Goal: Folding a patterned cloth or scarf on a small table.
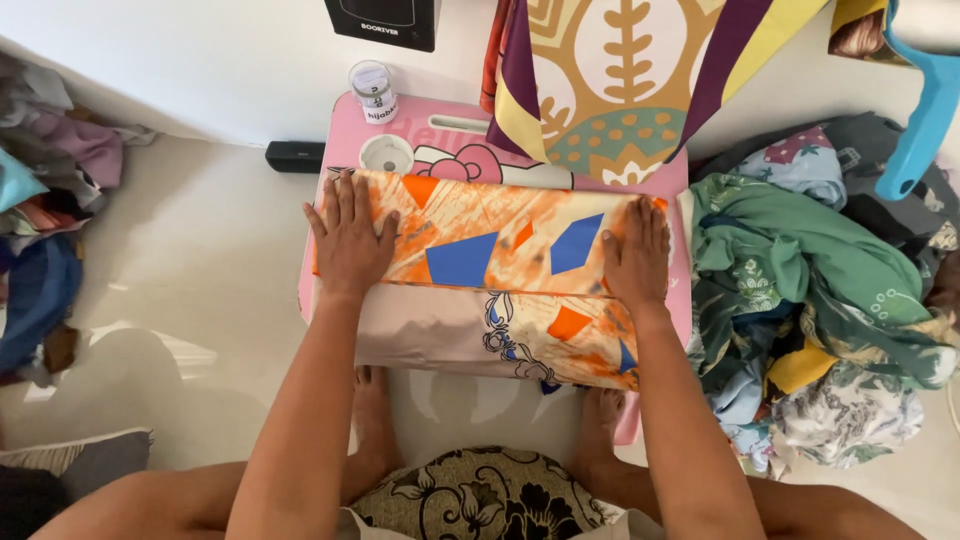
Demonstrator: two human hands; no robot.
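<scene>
Orange cloth (490, 250) here, splashed with blue and orange shapes, its underside pale beige. The little table (440, 135) beneath is pink. Hanging fabric (610, 80) shows mustard, purple and cream leaf motifs. The heap (800, 290) at the side is mostly green florals.

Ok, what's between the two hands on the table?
In the head view, only the folded orange cloth with blue patches spans between the left hand and right hand; both press flat on it, over the pink table.
</scene>
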